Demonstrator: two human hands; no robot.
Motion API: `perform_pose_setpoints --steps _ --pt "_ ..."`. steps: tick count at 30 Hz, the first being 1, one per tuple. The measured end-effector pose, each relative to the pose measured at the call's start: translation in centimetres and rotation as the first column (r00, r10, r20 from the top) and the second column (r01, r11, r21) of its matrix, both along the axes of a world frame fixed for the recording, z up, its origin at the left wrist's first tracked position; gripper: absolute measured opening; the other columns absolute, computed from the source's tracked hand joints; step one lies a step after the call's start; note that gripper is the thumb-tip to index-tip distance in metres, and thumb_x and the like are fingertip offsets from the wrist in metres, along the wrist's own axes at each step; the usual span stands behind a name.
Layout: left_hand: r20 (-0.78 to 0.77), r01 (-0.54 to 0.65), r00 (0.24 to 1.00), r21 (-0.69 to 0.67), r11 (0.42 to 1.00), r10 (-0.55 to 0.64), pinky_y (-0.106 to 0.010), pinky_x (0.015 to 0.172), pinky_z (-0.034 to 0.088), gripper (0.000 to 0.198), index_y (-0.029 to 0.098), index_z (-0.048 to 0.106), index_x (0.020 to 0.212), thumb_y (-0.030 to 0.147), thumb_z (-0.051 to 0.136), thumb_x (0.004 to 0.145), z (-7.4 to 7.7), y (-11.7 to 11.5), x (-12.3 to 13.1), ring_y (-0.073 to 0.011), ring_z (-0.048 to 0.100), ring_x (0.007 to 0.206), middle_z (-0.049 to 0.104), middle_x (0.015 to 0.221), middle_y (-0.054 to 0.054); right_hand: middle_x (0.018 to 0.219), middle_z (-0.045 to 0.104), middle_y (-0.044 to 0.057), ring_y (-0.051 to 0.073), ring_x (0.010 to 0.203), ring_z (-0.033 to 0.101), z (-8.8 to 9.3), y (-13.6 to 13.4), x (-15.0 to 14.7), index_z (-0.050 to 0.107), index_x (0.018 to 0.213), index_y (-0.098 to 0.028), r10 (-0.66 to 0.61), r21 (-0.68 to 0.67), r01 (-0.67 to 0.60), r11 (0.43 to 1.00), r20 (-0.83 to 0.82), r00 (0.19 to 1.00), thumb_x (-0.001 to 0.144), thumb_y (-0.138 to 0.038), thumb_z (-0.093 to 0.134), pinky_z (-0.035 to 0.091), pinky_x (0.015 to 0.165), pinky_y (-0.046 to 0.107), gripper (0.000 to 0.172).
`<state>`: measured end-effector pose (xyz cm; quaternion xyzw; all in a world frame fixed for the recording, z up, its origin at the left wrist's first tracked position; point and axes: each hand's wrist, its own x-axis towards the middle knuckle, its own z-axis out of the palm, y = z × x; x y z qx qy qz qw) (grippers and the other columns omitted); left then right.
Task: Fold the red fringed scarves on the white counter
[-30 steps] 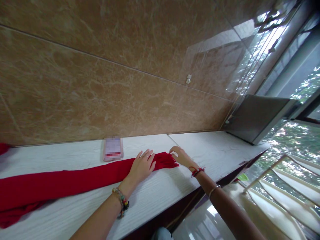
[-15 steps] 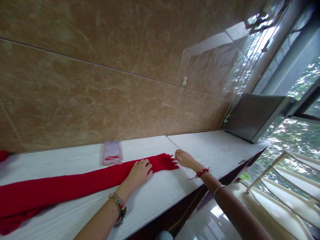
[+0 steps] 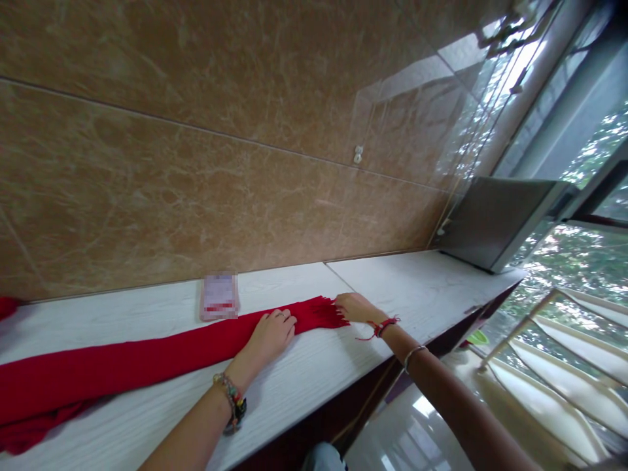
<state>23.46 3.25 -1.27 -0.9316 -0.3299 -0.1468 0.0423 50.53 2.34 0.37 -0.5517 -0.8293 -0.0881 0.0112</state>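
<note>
A long red scarf (image 3: 147,356) lies stretched along the white counter, its fringe at the right end and looser folds at the lower left. My left hand (image 3: 271,337) rests on the scarf a little short of the fringe, palm down, fingers lightly bent over the cloth. At the fringe, my right hand (image 3: 354,307) has its fingers drawn together on the strands; the fingertips are partly hidden. Behind the scarf, close to its upper edge, sits a small flat item (image 3: 219,297) with a blurred face.
The white counter (image 3: 402,281) runs along a brown tiled wall (image 3: 196,183). A grey metal box (image 3: 500,222) stands at its far right end. Another red item (image 3: 7,306) shows at the left edge. A cream rack (image 3: 549,353) stands at the lower right, by the window.
My right hand has moved left, from just beside the fringe onto its strands. My left hand stays on the scarf, nearly in place. The view has shifted slightly.
</note>
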Motion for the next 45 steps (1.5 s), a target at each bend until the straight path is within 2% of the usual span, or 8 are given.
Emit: perform_pose_setpoints --steps 6,10,19,24,28,37,41,45 --pt "-0.004 -0.009 1.000 -0.003 1.000 0.009 -0.036 0.083 0.039 0.027 0.018 0.057 0.101 0.024 0.034 0.089 0.0 0.0 0.1 -0.0215 0.049 0.099 0.057 0.107 -0.007 0.083 0.060 0.005 0.014 0.081 0.053 1.0 -0.8 -3.4 0.059 0.081 -0.015 0.157 0.171 -0.119 0.978 -0.229 0.961 0.073 -0.003 0.042 0.040 0.076 0.024 0.022" --pt "-0.005 0.011 1.000 -0.009 1.000 -0.011 -0.034 0.084 0.039 0.028 0.018 0.056 0.105 0.025 0.033 0.090 -0.1 0.0 -0.3 -0.0201 0.049 0.099 0.056 0.108 -0.007 0.088 0.062 0.005 0.015 0.085 0.054 -0.1 0.4 -6.2 0.061 0.085 -0.016 0.205 0.069 -0.196 0.978 -0.176 0.963 0.072 -0.003 0.044 0.040 0.077 0.025 0.025" --pt "0.008 0.016 1.000 -0.007 1.000 -0.016 -0.034 0.086 0.038 0.027 0.019 0.056 0.102 0.025 0.033 0.090 -0.1 0.1 0.0 -0.0188 0.049 0.098 0.056 0.107 -0.007 0.081 0.060 0.008 0.016 0.078 0.055 -0.6 -0.5 2.4 0.060 0.074 -0.014 -0.119 0.060 0.123 0.991 -0.067 0.991 0.075 -0.004 0.039 0.041 0.073 0.027 0.023" --pt "0.011 0.015 1.000 -0.010 1.000 -0.014 -0.035 0.087 0.038 0.027 0.018 0.057 0.101 0.025 0.035 0.089 -0.1 0.1 0.0 -0.0197 0.049 0.098 0.056 0.107 -0.007 0.085 0.060 0.005 0.014 0.086 0.051 -0.9 -0.7 -2.1 0.058 0.081 -0.016 0.152 0.185 -0.099 0.978 -0.301 0.942 0.070 -0.001 0.042 0.040 0.079 0.025 0.025" --pt "0.003 0.026 1.000 -0.015 1.000 -0.026 -0.034 0.087 0.038 0.028 0.018 0.056 0.106 0.025 0.035 0.089 -0.1 0.1 -0.3 -0.0193 0.049 0.098 0.056 0.109 -0.006 0.081 0.060 0.004 0.015 0.082 0.051 -1.5 -0.1 -5.5 0.058 0.077 -0.017 0.269 0.113 -0.248 0.962 -0.247 0.931 0.070 -0.003 0.043 0.040 0.077 0.026 0.022" --pt "0.009 0.040 0.999 -0.008 0.999 -0.040 -0.034 0.087 0.038 0.027 0.018 0.057 0.104 0.025 0.035 0.089 -0.3 0.0 -0.1 -0.0194 0.049 0.099 0.056 0.109 -0.007 0.073 0.060 0.006 0.016 0.071 0.054 -0.3 -1.8 2.2 0.058 0.067 -0.016 -0.031 0.049 0.035 0.998 -0.082 0.996 0.073 -0.006 0.041 0.041 0.067 0.026 0.021" --pt "0.009 0.037 0.999 -0.005 0.999 -0.037 -0.035 0.085 0.040 0.027 0.018 0.058 0.102 0.026 0.035 0.089 -0.4 0.1 0.0 -0.0197 0.050 0.098 0.056 0.108 -0.007 0.082 0.061 0.005 0.015 0.083 0.053 -0.9 -2.6 -0.8 0.058 0.078 -0.017 0.170 0.177 -0.124 0.976 -0.275 0.946 0.070 -0.003 0.042 0.041 0.076 0.027 0.023" --pt "-0.001 0.036 0.999 0.000 0.999 -0.036 -0.035 0.086 0.039 0.029 0.017 0.057 0.107 0.025 0.035 0.089 -0.5 0.2 -0.2 -0.0200 0.049 0.099 0.056 0.109 -0.007 0.080 0.060 0.004 0.014 0.078 0.052 -1.9 -2.0 -4.5 0.057 0.076 -0.017 0.305 0.153 -0.274 0.950 -0.247 0.920 0.069 -0.002 0.042 0.041 0.073 0.025 0.023"
